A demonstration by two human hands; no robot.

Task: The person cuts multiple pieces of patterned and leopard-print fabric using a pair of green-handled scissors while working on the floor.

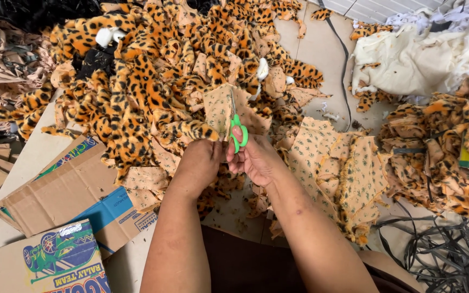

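Left hand [201,163] grips tan leopard-print plush fabric piece [221,111]; right hand [253,157] grasps green-handled scissors [238,133], blades at 12 o'clock, cutting fabric.

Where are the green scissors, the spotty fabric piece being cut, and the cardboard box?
green scissors [239,134], head view, handle loop
fabric piece [219,108], head view, pale back side
cardboard box [55,192], head view, flattened top

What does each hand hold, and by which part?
The right hand holds green-handled scissors by the handle loops. The left hand holds a leopard-print fabric piece by its lower edge.
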